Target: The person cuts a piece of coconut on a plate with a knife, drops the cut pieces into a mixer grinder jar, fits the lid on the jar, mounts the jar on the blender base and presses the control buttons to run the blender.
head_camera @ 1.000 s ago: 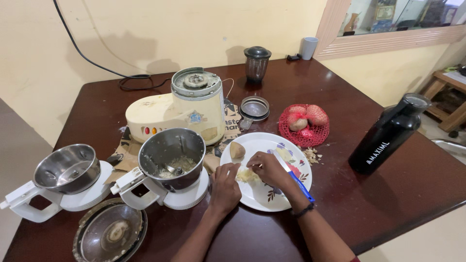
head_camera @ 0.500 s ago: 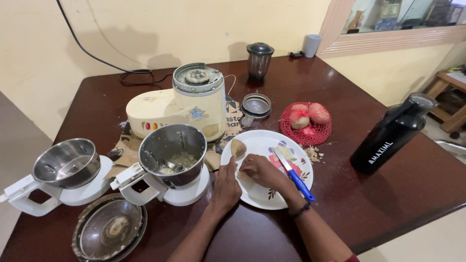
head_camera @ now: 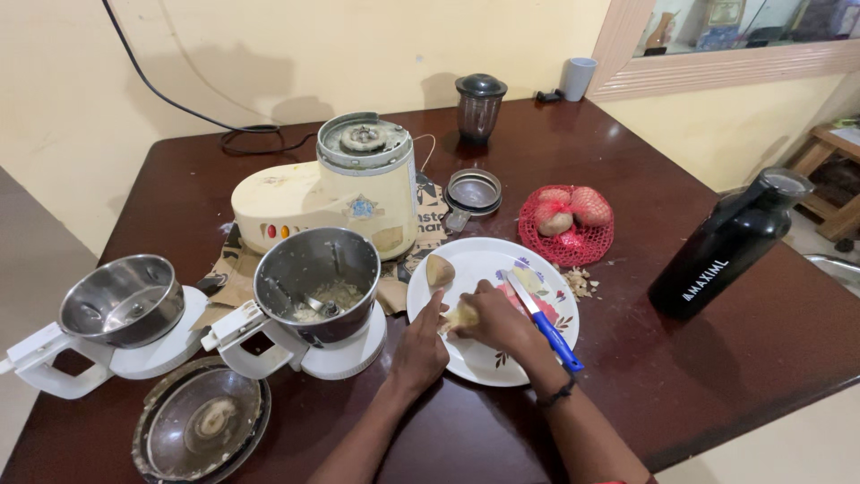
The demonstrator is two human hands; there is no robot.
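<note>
Both hands meet over the plate (head_camera: 466,358) at the table's near edge. The left hand (head_camera: 419,345) rests at the plate's left rim, fingers bent, thumb up against a pale yellow pile of pieces (head_camera: 461,315). The right hand (head_camera: 494,321) curls over the same pile, fingertips closed on it; how firm the grip is, I cannot tell. A blue-handled knife (head_camera: 545,323) lies on the plate just beside the right wrist. A half potato (head_camera: 438,270) sits at the plate's far left. A steel jar (head_camera: 313,285) with ground mash stands left of the plate, a red net bag (head_camera: 568,228) behind it.
</note>
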